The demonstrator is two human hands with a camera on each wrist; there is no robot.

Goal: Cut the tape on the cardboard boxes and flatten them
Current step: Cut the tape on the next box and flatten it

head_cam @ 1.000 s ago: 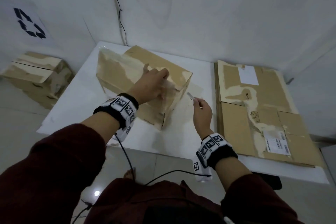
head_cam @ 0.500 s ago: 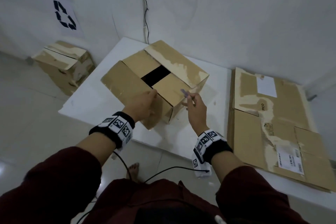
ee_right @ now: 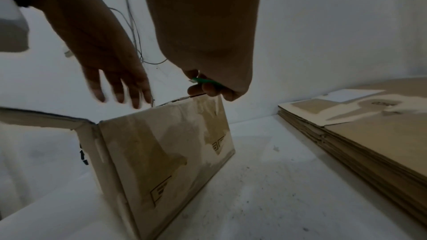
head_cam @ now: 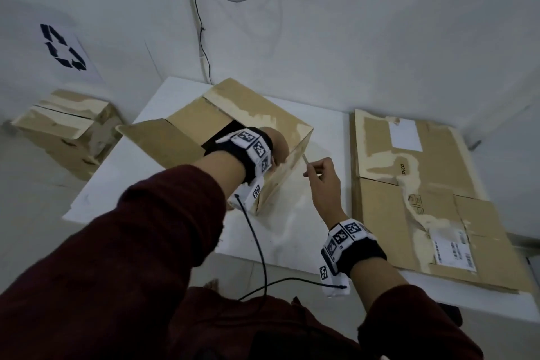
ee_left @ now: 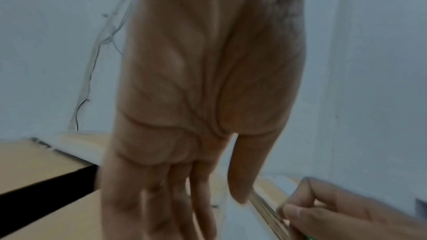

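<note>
An open-topped cardboard box (head_cam: 263,114) stands on the white table (head_cam: 292,228), with one flap folded out to the left. My left hand (head_cam: 280,146) reaches over the top near the box's right corner; its fingers are straight in the left wrist view (ee_left: 196,98) and hover just above the top edge (ee_right: 115,79). My right hand (head_cam: 321,175) pinches a small green cutter (ee_right: 201,80), its blade (head_cam: 305,159) up beside the box's right corner. The box's taped side wall (ee_right: 166,143) faces the right wrist.
A stack of flattened cardboard (head_cam: 423,199) covers the table's right part. Another box (head_cam: 64,131) sits on the floor at the left under a recycling sign (head_cam: 62,50). A black cable (head_cam: 257,242) hangs from my left wrist across the table's near edge.
My left hand left the box's near side and moved over the top toward the right corner. The left flap has swung outward. My right hand stays by the corner with the cutter.
</note>
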